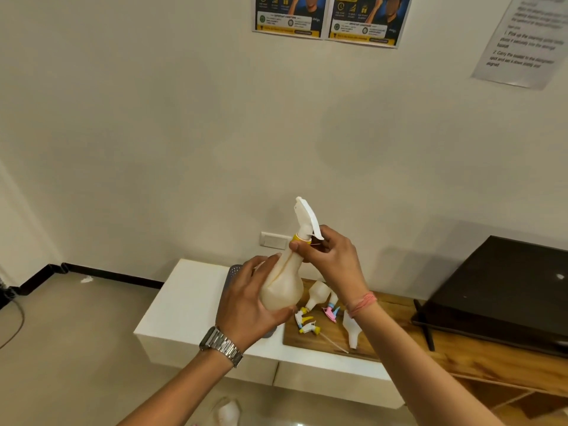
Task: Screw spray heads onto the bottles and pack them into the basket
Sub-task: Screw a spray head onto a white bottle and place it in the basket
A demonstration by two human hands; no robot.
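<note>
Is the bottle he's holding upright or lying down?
Roughly upright, tilted slightly: the left hand cups the bottle at its base, and the spray head points upward at its neck.

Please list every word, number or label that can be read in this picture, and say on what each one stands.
White laminated instruction sheet on the wall: "1 Pick up the", "2 Carry the basket to the"; the rest is blurred.
Two dark blue and yellow posters: print too small to read.
Held translucent plastic spray bottle: no label visible.

At two o'clock, the white instruction sheet (527, 38) on the wall shows numbered steps "1" and "2" (wording mostly blurred). The two posters (327, 18) at twelve o'clock carry print too small to read.
</note>
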